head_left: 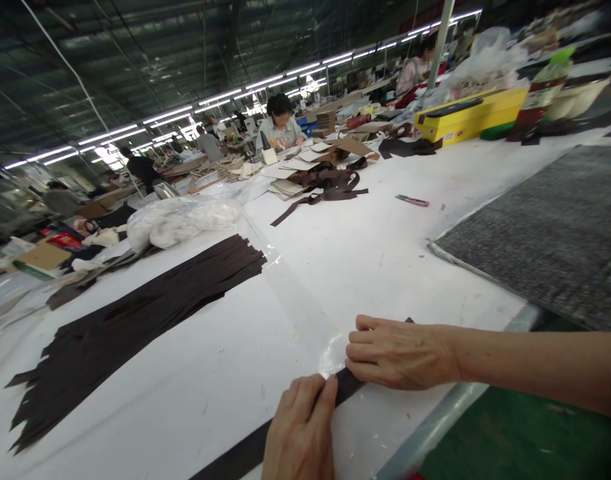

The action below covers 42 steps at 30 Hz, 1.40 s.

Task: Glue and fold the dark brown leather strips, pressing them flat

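Observation:
A long dark brown strip of material lies along the near part of the white table. My left hand rests on it at bottom centre, its fingers closed together over the strip. Farther up the same strip, my right hand has its fingers curled over it, and a small dark end shows beyond the knuckles. Between the hands a short length of the strip is visible. To the left lies a fanned stack of dark brown strips, apart from both hands.
Pink-handled thread snips lie beyond my hands. Farther back are tangled brown strips, a clear plastic bag, a yellow box and a bottle. A grey textile mat is at right. Another person works across the table.

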Each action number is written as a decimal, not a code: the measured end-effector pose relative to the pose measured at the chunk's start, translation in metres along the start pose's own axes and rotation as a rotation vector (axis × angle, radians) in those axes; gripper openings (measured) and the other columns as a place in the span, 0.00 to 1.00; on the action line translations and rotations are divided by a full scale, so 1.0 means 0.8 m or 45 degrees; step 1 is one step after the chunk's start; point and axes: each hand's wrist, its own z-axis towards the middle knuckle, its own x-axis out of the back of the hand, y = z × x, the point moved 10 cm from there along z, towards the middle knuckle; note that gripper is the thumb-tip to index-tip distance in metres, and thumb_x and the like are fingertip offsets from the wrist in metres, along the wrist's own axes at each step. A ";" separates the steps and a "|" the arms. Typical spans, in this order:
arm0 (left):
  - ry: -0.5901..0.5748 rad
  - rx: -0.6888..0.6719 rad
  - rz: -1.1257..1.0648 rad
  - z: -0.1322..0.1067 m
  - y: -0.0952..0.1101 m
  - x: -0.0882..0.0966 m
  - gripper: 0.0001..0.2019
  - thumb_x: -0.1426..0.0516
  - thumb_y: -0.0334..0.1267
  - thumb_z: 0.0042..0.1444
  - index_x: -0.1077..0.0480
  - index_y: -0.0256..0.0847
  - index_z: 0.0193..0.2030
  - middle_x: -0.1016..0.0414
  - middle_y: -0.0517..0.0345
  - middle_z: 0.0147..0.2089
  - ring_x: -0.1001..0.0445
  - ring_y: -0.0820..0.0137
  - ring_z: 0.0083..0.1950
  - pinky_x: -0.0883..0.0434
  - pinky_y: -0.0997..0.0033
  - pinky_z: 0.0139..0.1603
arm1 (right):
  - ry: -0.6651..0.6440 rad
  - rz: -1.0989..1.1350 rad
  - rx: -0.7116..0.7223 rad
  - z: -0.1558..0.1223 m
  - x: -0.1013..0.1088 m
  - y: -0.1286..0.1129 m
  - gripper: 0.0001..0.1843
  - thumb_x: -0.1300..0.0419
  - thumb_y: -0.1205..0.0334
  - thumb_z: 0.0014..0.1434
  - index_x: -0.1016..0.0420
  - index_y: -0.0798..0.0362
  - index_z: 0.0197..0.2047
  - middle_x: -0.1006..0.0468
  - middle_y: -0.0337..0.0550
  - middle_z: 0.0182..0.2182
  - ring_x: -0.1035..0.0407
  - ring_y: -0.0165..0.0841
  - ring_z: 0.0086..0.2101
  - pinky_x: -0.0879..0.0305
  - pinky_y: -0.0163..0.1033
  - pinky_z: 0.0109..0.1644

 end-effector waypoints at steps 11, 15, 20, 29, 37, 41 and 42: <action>-0.128 -0.006 0.128 0.009 0.008 -0.040 0.32 0.52 0.19 0.49 0.42 0.36 0.63 0.31 0.52 0.41 0.35 0.62 0.41 0.30 0.63 0.42 | -0.027 -0.015 -0.003 -0.025 0.000 0.007 0.12 0.53 0.70 0.68 0.31 0.56 0.36 0.33 0.43 0.31 0.42 0.32 0.32 0.49 0.42 0.38; -0.119 0.012 0.246 0.021 0.015 -0.036 0.36 0.50 0.18 0.46 0.42 0.43 0.64 0.32 0.55 0.42 0.36 0.63 0.41 0.33 0.65 0.40 | -0.048 -0.030 -0.028 -0.041 0.003 0.014 0.12 0.54 0.70 0.68 0.31 0.57 0.38 0.32 0.44 0.32 0.41 0.33 0.33 0.47 0.42 0.40; -0.096 0.010 0.374 0.029 0.022 -0.035 0.35 0.46 0.21 0.49 0.41 0.48 0.64 0.32 0.56 0.43 0.35 0.63 0.40 0.36 0.65 0.37 | -0.085 -0.058 -0.058 -0.057 0.005 0.021 0.12 0.55 0.70 0.68 0.30 0.58 0.42 0.31 0.44 0.32 0.41 0.33 0.33 0.46 0.43 0.43; -0.118 -0.014 0.187 0.043 0.030 -0.045 0.25 0.48 0.21 0.50 0.34 0.39 0.56 0.31 0.50 0.49 0.33 0.63 0.45 0.33 0.66 0.44 | -0.130 -0.080 -0.114 -0.078 0.009 0.028 0.13 0.55 0.71 0.68 0.31 0.57 0.40 0.32 0.44 0.31 0.41 0.34 0.32 0.46 0.42 0.43; -0.221 0.000 0.201 0.058 0.034 -0.061 0.36 0.52 0.17 0.46 0.42 0.40 0.65 0.30 0.53 0.45 0.34 0.64 0.44 0.34 0.66 0.44 | -0.106 -0.068 -0.147 -0.082 0.012 0.032 0.11 0.54 0.70 0.67 0.32 0.57 0.37 0.33 0.42 0.30 0.42 0.33 0.32 0.46 0.41 0.42; -0.204 0.007 0.172 0.064 0.037 -0.061 0.34 0.49 0.22 0.48 0.41 0.43 0.64 0.29 0.54 0.43 0.34 0.63 0.42 0.36 0.66 0.41 | -0.113 -0.089 -0.163 -0.087 0.012 0.034 0.10 0.52 0.70 0.66 0.32 0.56 0.36 0.34 0.41 0.30 0.42 0.33 0.32 0.46 0.41 0.42; -0.199 0.013 0.174 0.066 0.037 -0.061 0.34 0.49 0.22 0.48 0.41 0.43 0.64 0.29 0.54 0.43 0.34 0.63 0.42 0.36 0.65 0.41 | -0.121 -0.089 -0.171 -0.089 0.012 0.035 0.10 0.52 0.70 0.66 0.32 0.56 0.36 0.34 0.41 0.30 0.42 0.33 0.32 0.46 0.41 0.42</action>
